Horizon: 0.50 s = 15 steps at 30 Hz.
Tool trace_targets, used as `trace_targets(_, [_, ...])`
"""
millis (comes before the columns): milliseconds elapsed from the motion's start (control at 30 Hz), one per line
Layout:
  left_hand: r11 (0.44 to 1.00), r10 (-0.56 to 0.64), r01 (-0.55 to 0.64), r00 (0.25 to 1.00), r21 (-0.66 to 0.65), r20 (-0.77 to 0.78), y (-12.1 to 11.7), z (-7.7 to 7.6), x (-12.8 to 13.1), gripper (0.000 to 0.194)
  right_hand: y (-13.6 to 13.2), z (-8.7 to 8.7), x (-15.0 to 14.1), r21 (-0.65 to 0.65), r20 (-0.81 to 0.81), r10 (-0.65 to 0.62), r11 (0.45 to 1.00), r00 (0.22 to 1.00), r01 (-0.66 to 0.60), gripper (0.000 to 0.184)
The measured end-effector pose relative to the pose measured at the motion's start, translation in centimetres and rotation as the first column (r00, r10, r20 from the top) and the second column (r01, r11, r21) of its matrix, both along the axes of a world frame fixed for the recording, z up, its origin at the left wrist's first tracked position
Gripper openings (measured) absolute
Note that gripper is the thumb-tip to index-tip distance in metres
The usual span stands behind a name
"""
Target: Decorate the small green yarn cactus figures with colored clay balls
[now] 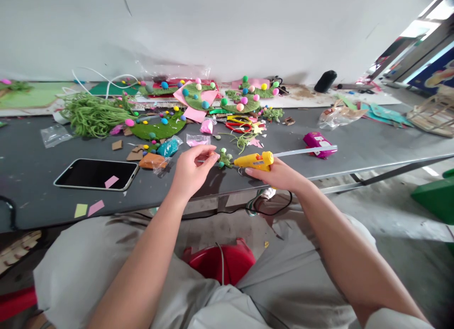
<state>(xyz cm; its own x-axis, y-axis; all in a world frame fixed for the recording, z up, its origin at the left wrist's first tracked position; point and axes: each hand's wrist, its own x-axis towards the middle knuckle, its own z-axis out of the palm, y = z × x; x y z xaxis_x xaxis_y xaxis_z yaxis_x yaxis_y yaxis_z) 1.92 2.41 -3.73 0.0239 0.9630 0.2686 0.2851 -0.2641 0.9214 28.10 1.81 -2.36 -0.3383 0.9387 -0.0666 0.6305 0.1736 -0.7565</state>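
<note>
My right hand (278, 173) is wrapped round a yellow hot glue gun (253, 161), and a long clear glue stick (301, 150) sticks out of its back. The nozzle points left, close to a small green fuzzy craft piece (224, 161) with green pom-poms on it. On the other side of that piece, the fingers of my left hand (191, 170) are pinched together. A small orange spot, seemingly a pom-pom (213, 154), shows between these fingertips, partly hidden. Whether the nozzle touches the green piece, I cannot tell.
Behind my hands lie red-handled pliers (239, 127), green felt shapes (159, 128) with pom-poms and a heap of green strands (94, 115). A phone (96, 174) is at left, a purple packet (317, 144) at right. A black cord (227, 212) hangs below the table edge (159, 207).
</note>
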Motion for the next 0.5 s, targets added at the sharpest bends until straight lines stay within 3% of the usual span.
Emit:
trace_targets(300, [1.0,-0.013,0.013,1.0,-0.015,0.017,0.1,-0.1,0.2,0.025,-0.6,0.5,1.5,-0.024,0.04,-0.077,0.997,0.996,0.078,0.031])
trace_targets(500, [0.998,-0.051,0.051,0.999,0.042,-0.017,0.0,-0.3,0.6,0.022,0.3,0.0,3.9,0.058,-0.018,-0.342,0.938,0.939,0.343,0.049])
